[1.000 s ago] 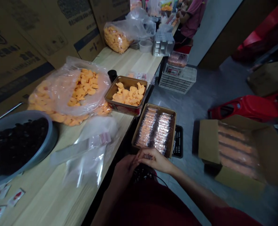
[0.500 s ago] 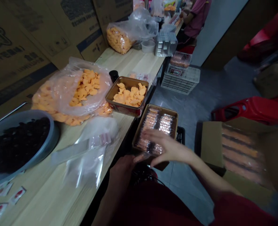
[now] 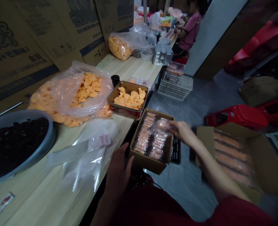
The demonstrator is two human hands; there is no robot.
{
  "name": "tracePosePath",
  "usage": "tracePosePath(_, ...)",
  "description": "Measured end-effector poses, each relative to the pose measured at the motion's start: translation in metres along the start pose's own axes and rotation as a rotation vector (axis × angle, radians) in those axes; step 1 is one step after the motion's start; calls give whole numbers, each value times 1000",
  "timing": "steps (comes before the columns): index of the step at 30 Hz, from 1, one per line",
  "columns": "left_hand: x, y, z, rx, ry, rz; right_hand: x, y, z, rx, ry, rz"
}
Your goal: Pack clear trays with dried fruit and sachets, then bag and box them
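My right hand (image 3: 178, 130) is closed on a clear, shiny packet (image 3: 158, 125), blurred by motion, above a cardboard box (image 3: 150, 161). Inside the box, wrapped packets (image 3: 142, 138) lie in two rows. My left hand (image 3: 119, 166) is beside the table's edge, left of the box, its fingers apart with nothing between them. Next to the box, on the table, is a square tin (image 3: 125, 111) of orange chips (image 3: 130, 99). Clear plastic bags (image 3: 82, 163) lie flat on the table, left of my left hand.
A bowl of dark pieces (image 3: 16, 141) and an open bag of orange chips (image 3: 89, 88) occupy the table (image 3: 47, 194). Right, on the floor, stand a carton (image 3: 266, 160) of long packs and a red stool (image 3: 237, 116). A person (image 3: 192, 29) sits at the far end.
My right hand has moved up and right over the box and now grips a packet. My left hand has opened and no longer holds the packet. The camera view has shifted slightly.
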State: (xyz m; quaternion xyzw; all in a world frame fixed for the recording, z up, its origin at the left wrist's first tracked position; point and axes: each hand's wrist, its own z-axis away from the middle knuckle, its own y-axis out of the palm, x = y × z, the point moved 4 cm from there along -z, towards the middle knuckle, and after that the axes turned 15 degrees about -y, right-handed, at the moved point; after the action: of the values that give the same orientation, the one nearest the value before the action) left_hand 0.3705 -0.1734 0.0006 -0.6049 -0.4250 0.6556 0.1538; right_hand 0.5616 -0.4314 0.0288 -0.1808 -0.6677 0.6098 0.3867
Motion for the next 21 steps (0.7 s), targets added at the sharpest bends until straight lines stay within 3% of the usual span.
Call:
tracePosePath(3, 22, -9, 5, -19, -110, 6, -63, -20, -21, -105, 246, 249)
tracePosePath(7, 42, -13, 16, -5, -235, -3, -113, 6, -57, 19, 398, 329)
tracePosePath(12, 59, -16, 26, -34, -363, -8, -138, 50, -80, 142, 386, 292)
tracePosePath(21, 71, -19, 29, -35, -421, 6, -168, 97, -97, 286, 380, 249)
